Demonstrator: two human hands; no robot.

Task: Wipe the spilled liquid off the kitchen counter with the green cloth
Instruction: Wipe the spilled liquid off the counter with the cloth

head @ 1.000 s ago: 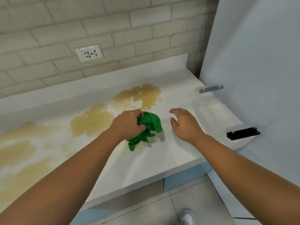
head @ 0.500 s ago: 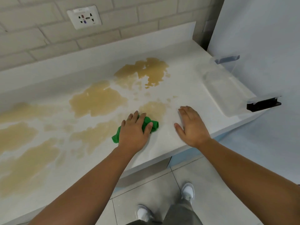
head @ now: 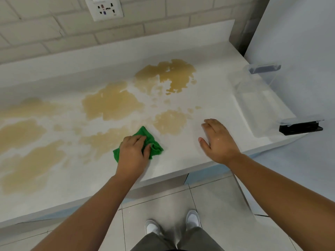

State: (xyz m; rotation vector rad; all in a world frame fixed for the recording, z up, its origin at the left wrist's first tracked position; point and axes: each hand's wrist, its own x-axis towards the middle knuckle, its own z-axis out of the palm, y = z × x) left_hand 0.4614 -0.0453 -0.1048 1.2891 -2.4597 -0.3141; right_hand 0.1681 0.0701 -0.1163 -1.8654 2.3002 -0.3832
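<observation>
Head view looks down on a white counter (head: 208, 95) covered with wide tan patches of spilled liquid (head: 112, 104). They run from the far left edge across to a patch just beyond the hands. The green cloth (head: 153, 142) lies bunched on the counter near its front edge, at the right end of the wet area and just beside the nearest patches. The left hand (head: 133, 153) is on top of it, fingers bent over the bunch and thumb tucked into the folds, so it grips the cloth while pressing it down. The right hand (head: 218, 142) lies flat on a dry stretch of counter to the right, fingers straight and holding nothing, probably as a brace. A clear plastic box (head: 257, 102) stands at the far right end, well apart from the cloth, and a wall socket (head: 104, 9) sits above the back edge. The cloth looks soft, light and limp, so it should crumple and fold under any push, and once it soaks up liquid it will likely get heavier and slide easily on the smooth top. Holding it from above with a spread palm would probably keep more fabric on the surface than pinching one corner. Almost all of the liquid remains to be wiped, and the small bunch may soak through before it is gone.
</observation>
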